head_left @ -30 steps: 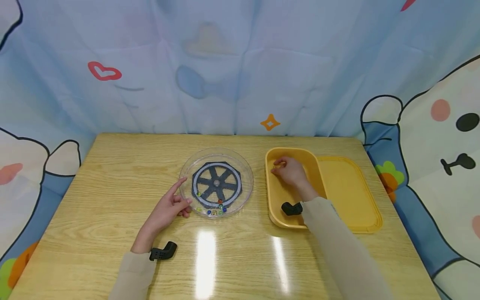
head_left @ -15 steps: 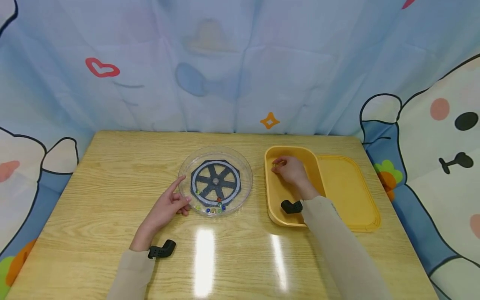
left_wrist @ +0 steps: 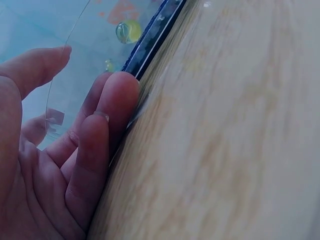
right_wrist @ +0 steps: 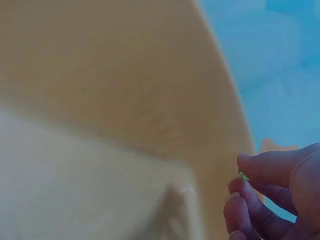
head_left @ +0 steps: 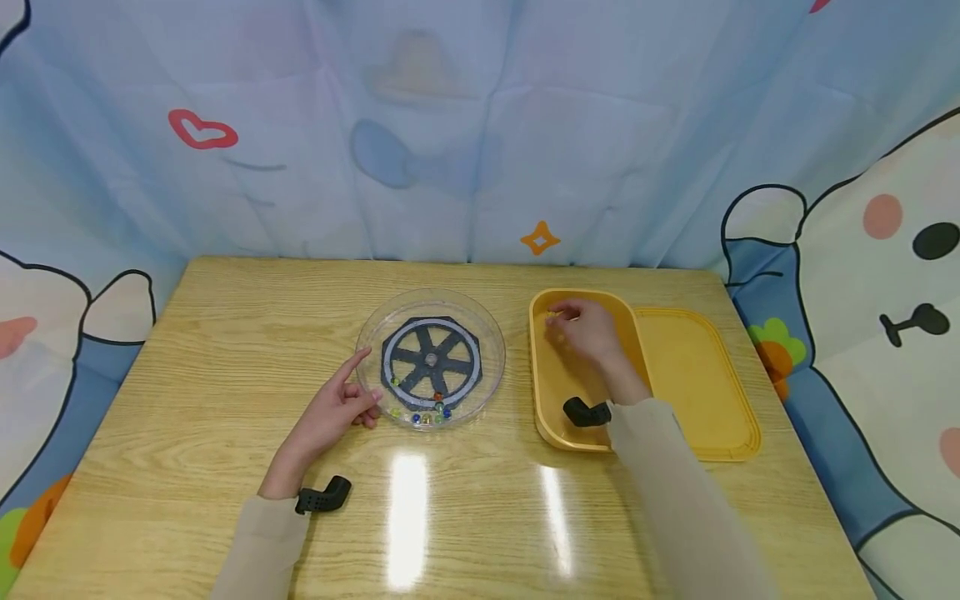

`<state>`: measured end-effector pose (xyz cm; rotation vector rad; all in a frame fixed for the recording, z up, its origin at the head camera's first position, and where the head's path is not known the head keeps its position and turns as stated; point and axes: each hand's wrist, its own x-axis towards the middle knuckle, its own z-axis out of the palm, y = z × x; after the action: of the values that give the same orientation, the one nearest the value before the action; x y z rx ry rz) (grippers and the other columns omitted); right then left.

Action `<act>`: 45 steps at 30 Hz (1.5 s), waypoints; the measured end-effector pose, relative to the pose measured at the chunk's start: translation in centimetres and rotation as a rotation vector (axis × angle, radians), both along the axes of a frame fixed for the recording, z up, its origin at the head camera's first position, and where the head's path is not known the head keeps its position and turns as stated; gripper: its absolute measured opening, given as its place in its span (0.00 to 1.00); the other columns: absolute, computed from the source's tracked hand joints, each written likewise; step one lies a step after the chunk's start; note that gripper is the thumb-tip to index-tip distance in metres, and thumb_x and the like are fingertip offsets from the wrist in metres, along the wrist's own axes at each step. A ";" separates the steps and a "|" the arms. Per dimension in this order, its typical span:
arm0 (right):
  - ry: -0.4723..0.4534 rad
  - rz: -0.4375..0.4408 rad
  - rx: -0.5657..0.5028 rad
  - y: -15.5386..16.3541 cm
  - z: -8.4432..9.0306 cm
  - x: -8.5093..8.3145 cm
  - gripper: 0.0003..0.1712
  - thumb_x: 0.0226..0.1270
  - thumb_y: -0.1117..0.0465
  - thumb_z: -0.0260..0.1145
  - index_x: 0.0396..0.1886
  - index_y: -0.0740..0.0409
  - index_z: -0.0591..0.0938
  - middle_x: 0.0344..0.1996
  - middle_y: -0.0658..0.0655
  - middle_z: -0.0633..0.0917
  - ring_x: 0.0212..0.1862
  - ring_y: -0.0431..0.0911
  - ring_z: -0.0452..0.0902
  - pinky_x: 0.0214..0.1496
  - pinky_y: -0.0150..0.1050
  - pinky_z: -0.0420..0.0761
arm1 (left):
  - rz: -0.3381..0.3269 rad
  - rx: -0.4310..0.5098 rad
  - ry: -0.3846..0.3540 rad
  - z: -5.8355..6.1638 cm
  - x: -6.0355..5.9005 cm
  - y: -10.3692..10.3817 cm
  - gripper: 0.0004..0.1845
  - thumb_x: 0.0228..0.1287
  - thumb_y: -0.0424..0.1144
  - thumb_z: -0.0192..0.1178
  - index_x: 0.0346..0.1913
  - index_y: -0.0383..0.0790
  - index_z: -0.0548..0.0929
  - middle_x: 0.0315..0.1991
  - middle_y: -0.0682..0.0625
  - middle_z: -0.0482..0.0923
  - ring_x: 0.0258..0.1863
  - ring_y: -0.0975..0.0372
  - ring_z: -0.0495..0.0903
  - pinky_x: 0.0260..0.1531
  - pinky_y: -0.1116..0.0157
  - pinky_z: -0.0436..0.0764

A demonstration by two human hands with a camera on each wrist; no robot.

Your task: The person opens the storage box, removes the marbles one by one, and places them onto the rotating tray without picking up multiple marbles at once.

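The right hand (head_left: 588,332) hovers inside the deep yellow plastic tray (head_left: 551,392), near its far wall, wrist bent down and the sleeved forearm running back toward the tabletop's near edge. Its thumb and fingertips (right_wrist: 250,172) are curled together, pinching a small greenish marble (right_wrist: 244,176); only the right wrist view shows that marble, a sliver between the pads, while the head view blurs the fingers. This tray stands toward the right edge of the pale wooden tabletop (head_left: 225,367), its long axis running from near edge to far edge, and it touches a shallower yellow lid-like tray (head_left: 697,383) on its right.

The left hand (head_left: 333,412) lies relaxed on the tabletop, the index finger stretched out along the rim of the round clear plastic dish (head_left: 491,329), the other fingers loosely bent against its wall. It grasps nothing. The dish sits about the middle of the tabletop, with a dark spoked wheel (head_left: 431,361) flat inside. Several coloured marbles (head_left: 429,414) gather at its near side; the left wrist view shows a yellow one (left_wrist: 129,31) close up through the wall.
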<state>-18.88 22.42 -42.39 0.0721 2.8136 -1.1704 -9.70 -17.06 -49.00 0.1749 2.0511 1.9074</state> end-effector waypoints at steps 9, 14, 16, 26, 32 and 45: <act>0.100 0.042 -0.023 -1.3 1.7 1.1 0.15 0.72 0.58 0.66 0.52 0.60 0.86 0.41 0.59 0.84 0.40 0.52 0.78 0.35 0.41 0.77 | -0.002 0.006 0.000 -0.1 0.0 0.0 0.40 0.74 0.34 0.58 0.81 0.49 0.50 0.31 0.37 0.79 0.29 0.53 0.83 0.34 0.60 0.86; 0.139 0.070 -0.057 -2.7 2.7 2.0 0.13 0.70 0.60 0.68 0.50 0.61 0.86 0.38 0.59 0.85 0.39 0.52 0.78 0.37 0.41 0.77 | -0.003 0.001 0.008 -0.1 -0.1 0.0 0.39 0.74 0.35 0.59 0.80 0.49 0.51 0.31 0.36 0.80 0.29 0.53 0.83 0.35 0.59 0.86; 0.150 0.083 -0.078 -3.4 2.8 2.4 0.13 0.69 0.61 0.69 0.50 0.62 0.86 0.37 0.59 0.85 0.38 0.52 0.78 0.37 0.41 0.77 | -0.002 0.002 0.007 -0.1 -0.1 0.0 0.39 0.74 0.35 0.59 0.80 0.49 0.51 0.31 0.36 0.80 0.28 0.54 0.83 0.35 0.59 0.86; 0.128 0.125 -0.105 -7.1 2.0 4.4 0.11 0.66 0.64 0.71 0.47 0.61 0.87 0.34 0.56 0.85 0.36 0.49 0.79 0.36 0.39 0.79 | -0.002 -0.008 -0.004 -0.1 -0.1 -0.1 0.40 0.73 0.36 0.60 0.80 0.51 0.51 0.31 0.36 0.79 0.29 0.53 0.83 0.36 0.59 0.86; 0.094 0.157 -0.137 -9.1 1.4 5.6 0.10 0.65 0.65 0.72 0.45 0.59 0.87 0.33 0.53 0.86 0.35 0.46 0.80 0.35 0.38 0.80 | -0.004 -0.004 -0.001 -0.1 -0.1 -0.1 0.40 0.73 0.36 0.60 0.80 0.50 0.51 0.31 0.36 0.79 0.29 0.53 0.83 0.36 0.59 0.86; 0.057 0.191 -0.166 -10.5 0.1 6.4 0.09 0.64 0.64 0.73 0.44 0.58 0.87 0.31 0.51 0.85 0.34 0.44 0.81 0.36 0.39 0.82 | -0.006 0.019 -0.006 -0.2 -0.1 -0.1 0.40 0.73 0.36 0.59 0.80 0.49 0.51 0.31 0.36 0.79 0.28 0.54 0.83 0.35 0.59 0.86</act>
<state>-12.43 11.93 -42.29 -0.2393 2.6846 -1.3723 -9.77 -17.19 -49.17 0.1794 2.0268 1.9223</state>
